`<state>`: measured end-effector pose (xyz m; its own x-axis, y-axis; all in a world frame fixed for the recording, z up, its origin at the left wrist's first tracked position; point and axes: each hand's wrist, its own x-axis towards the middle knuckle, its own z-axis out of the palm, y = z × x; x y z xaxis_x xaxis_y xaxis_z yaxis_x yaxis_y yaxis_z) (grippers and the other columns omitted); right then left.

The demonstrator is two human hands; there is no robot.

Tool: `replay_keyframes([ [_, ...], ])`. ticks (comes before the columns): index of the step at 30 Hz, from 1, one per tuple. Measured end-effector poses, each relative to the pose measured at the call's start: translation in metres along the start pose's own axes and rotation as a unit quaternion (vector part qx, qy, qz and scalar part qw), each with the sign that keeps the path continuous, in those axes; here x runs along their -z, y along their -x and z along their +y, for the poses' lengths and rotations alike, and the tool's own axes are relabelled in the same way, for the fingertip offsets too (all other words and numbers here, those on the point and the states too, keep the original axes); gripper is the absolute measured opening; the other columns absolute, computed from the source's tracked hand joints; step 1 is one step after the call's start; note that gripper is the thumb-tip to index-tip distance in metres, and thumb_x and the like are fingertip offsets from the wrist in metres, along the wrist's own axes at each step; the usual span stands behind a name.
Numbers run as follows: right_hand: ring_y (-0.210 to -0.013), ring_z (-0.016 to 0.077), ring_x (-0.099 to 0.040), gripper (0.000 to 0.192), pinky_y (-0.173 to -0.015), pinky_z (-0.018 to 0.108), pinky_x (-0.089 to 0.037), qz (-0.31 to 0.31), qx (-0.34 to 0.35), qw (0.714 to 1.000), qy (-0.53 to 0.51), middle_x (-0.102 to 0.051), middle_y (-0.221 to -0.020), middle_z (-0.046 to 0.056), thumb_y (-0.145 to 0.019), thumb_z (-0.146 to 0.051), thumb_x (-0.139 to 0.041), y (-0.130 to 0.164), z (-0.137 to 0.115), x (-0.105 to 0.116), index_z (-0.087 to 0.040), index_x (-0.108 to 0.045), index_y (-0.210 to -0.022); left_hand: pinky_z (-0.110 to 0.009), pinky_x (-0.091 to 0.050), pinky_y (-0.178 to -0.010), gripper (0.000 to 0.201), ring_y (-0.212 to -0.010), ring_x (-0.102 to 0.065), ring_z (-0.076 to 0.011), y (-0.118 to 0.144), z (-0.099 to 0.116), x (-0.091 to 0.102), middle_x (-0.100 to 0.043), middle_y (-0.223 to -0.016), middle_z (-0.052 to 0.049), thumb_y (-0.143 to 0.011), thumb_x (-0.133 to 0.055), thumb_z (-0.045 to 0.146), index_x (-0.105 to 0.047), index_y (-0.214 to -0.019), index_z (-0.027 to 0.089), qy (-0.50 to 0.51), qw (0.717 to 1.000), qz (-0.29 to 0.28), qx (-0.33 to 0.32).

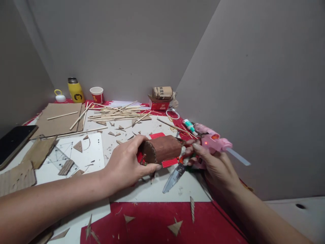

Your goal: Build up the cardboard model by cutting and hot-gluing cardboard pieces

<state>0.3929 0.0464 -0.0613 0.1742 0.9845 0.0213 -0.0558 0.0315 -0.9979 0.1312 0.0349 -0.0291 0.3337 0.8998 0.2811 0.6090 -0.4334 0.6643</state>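
Looking down, we see a table covered in red, with white sheets laid over it in a grey-walled corner. Flat cardboard pieces lie at far left, a dark phone or tablet beside them at the edge. A loose heap of thin wooden sticks sits toward the back. Against the wall: a yellow bottle, a red-and-white paper cup, a small red box with a cardboard roll on top.

Our left hand is clamped round a brown cardboard cylinder, thumb under, fingers over its near end. The cylinder lies on its side just above the white sheet, centre-right of the table, a red strip showing beneath it.

Our right hand grips a pink hot glue gun, its red light lit, a clear glue stick jutting from the back. The nozzle end meets the cylinder's right end; exact contact hidden by fingers.

Scissors lie just below the cylinder, blades pointing toward us. A small glue tube lies behind the gun. Triangular cardboard scraps are scattered about.
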Motion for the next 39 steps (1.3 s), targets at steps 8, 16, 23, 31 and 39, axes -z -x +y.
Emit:
replay_keyframes([
  [8,-0.045,0.009,-0.052,0.033,-0.036,0.018,-0.036,0.008,-0.018,1.0,0.011,-0.06,-0.061,-0.003,-0.064,-0.039,-0.086,-0.007,0.009,-0.001,-0.02,-0.063,-0.078,-0.044,-0.052,-0.093,0.062,-0.111,-0.062,-0.0284,0.01,0.008,-0.006,-0.065,-0.124,-0.012,-0.07,-0.079,0.03,-0.051,-0.125,0.019,0.02,0.995,0.009,-0.102],
  [16,-0.042,0.0038,-0.037,0.037,-0.035,0.015,-0.027,0.021,0.002,0.999,-0.048,-0.05,-0.055,-0.008,-0.057,-0.029,-0.087,-0.011,0.001,-0.002,-0.02,-0.054,-0.071,-0.046,-0.044,-0.111,0.098,-0.13,-0.052,-0.0285,0.03,0.024,-0.001,-0.05,-0.145,-0.007,-0.071,-0.079,0.034,-0.021,-0.15,0.035,0.162,0.982,0.0,-0.094],
  [23,-0.05,0.0065,-0.046,0.039,-0.042,0.018,-0.035,0.03,0.023,0.996,-0.085,-0.055,-0.063,-0.007,-0.055,-0.027,-0.087,-0.019,0.008,0.005,-0.02,-0.057,-0.079,-0.055,-0.042,-0.111,0.109,-0.136,-0.045,-0.0359,0.038,0.017,-0.002,-0.038,-0.155,-0.009,-0.069,-0.081,0.048,-0.012,-0.153,0.042,0.167,0.971,-0.02,-0.169],
  [31,-0.049,0.007,-0.046,0.04,-0.044,0.019,-0.038,0.032,0.022,0.995,-0.094,-0.055,-0.059,-0.007,-0.052,-0.029,-0.088,-0.021,0.008,0.003,-0.019,-0.056,-0.074,-0.054,-0.039,-0.112,0.108,-0.135,-0.046,-0.0344,0.035,0.014,-0.002,-0.04,-0.153,-0.009,-0.069,-0.081,0.042,-0.013,-0.153,0.04,0.158,0.964,-0.028,-0.211],
  [39,-0.045,0.0053,-0.044,0.039,-0.039,0.017,-0.035,0.046,0.033,0.994,-0.092,-0.054,-0.058,-0.008,-0.051,-0.024,-0.086,-0.02,0.002,0.002,-0.019,-0.055,-0.073,-0.053,-0.041,-0.111,0.101,-0.132,-0.049,-0.033,0.033,0.014,-0.007,-0.044,-0.15,-0.009,-0.072,-0.078,0.034,-0.017,-0.153,0.036,0.143,0.969,-0.007,-0.203],
])
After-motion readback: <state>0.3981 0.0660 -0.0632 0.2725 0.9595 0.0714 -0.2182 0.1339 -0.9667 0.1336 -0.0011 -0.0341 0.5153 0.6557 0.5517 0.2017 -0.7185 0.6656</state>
